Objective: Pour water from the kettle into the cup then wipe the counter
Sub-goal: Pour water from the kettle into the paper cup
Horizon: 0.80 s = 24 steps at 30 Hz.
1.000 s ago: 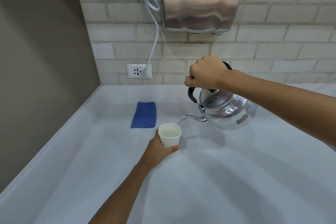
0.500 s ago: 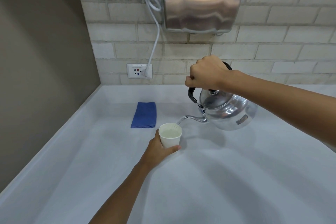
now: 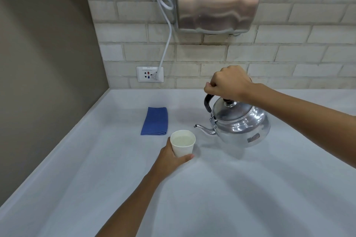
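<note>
A white paper cup [image 3: 183,143] holding water stands on the pale counter [image 3: 231,188], and my left hand [image 3: 171,158] grips its near side. To its right a shiny metal kettle [image 3: 239,124] hangs just above the counter, still tipped a little toward the cup. My right hand [image 3: 228,82] is closed around the kettle's black handle. The spout tip [image 3: 196,126] is up and to the right of the cup's rim, and no water runs from it. A folded blue cloth [image 3: 155,121] lies flat behind the cup to the left.
A steel hand dryer [image 3: 218,0] hangs on the brick wall, its white cord [image 3: 165,44] plugged into a socket [image 3: 150,74] above the counter's back edge. A grey side wall [image 3: 42,63] closes off the left.
The stream from the spout into the cup has stopped. My right hand has tipped the kettle back toward level and moved it slightly right, away from the cup. My left hand has stayed on the cup.
</note>
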Available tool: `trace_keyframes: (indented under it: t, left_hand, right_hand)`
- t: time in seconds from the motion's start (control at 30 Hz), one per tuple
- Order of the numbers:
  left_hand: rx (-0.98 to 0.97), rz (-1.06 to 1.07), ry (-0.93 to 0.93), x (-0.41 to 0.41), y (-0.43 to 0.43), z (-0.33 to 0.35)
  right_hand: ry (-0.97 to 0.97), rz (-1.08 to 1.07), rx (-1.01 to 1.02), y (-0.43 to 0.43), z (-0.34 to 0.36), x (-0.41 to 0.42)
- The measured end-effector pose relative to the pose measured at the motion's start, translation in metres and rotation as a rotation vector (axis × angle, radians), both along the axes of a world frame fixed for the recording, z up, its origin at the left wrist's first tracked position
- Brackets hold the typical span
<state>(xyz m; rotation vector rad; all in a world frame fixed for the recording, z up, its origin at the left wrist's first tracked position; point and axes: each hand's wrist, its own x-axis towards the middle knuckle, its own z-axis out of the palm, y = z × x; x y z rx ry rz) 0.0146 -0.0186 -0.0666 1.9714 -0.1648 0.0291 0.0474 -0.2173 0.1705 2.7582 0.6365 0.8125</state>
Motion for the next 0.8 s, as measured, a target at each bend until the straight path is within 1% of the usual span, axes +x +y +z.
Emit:
trace_keyframes:
  t: [0.1,0.23,0.4,0.5,0.63,0.8]
  left_hand:
    - [-0.002,-0.006,0.007,-0.001,0.000,0.002]
    - [-0.002,-0.002,0.024,0.000,-0.002,0.001]
    - [-0.006,-0.001,0.035,0.000,-0.001,0.000]
    - [-0.011,-0.010,0.040,0.000,-0.001,0.001]
    - [-0.011,-0.015,0.047,0.000,-0.001,0.001]
    - [-0.002,-0.015,0.059,0.000,0.000,0.003]
  right_hand:
    - [0.012,-0.020,0.088,-0.009,-0.009,0.007]
    - [0.042,-0.098,0.270,-0.023,-0.018,0.026]
    - [0.123,-0.211,0.528,-0.029,-0.032,0.059]
    - [0.179,-0.241,0.631,-0.026,-0.040,0.079]
    - [0.183,-0.279,0.703,-0.017,-0.049,0.104]
    - [0.196,-0.307,0.712,-0.011,-0.062,0.130]
